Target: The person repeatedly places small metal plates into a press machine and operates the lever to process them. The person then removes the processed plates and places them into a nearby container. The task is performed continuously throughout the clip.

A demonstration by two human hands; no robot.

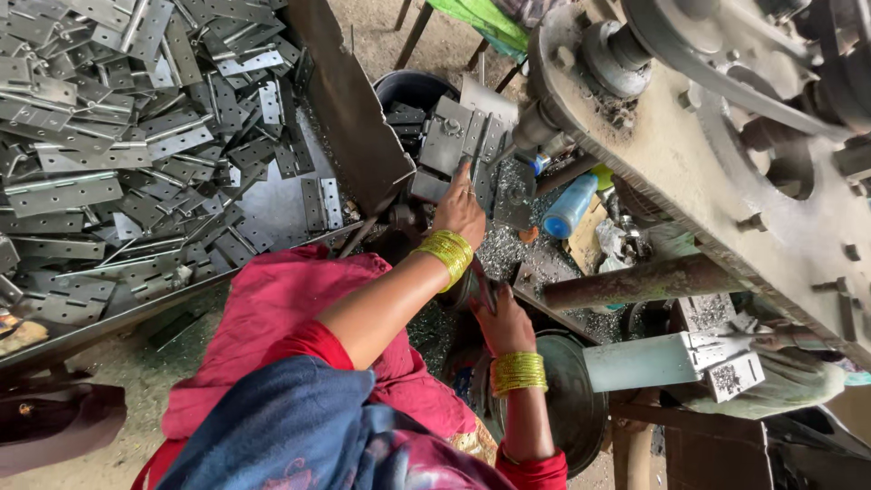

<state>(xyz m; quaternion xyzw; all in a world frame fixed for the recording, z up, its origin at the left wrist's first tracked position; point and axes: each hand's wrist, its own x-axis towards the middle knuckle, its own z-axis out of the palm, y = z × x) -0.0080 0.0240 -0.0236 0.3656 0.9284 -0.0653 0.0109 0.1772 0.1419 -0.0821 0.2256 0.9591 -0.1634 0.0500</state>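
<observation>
Nearest the camera, the right hand [504, 324] closes around a dark lever [484, 289] beside a round metal pan [567, 399]. Beyond it, the left hand [460, 210] reaches forward with fingers stretched out, pressing on a grey hinge plate [451, 138] at the press bed [508, 195]; whether it grips the plate, I cannot tell. Farther left, a tray [358, 136] holds a heap of loose hinges [118, 136].

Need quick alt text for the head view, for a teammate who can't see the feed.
Seen from above, a person's left hand presses a metal hinge plate at a belt-driven machine, while the right hand rests lower beside a round metal pan. A tray heaped with hinges sits to the left.
</observation>
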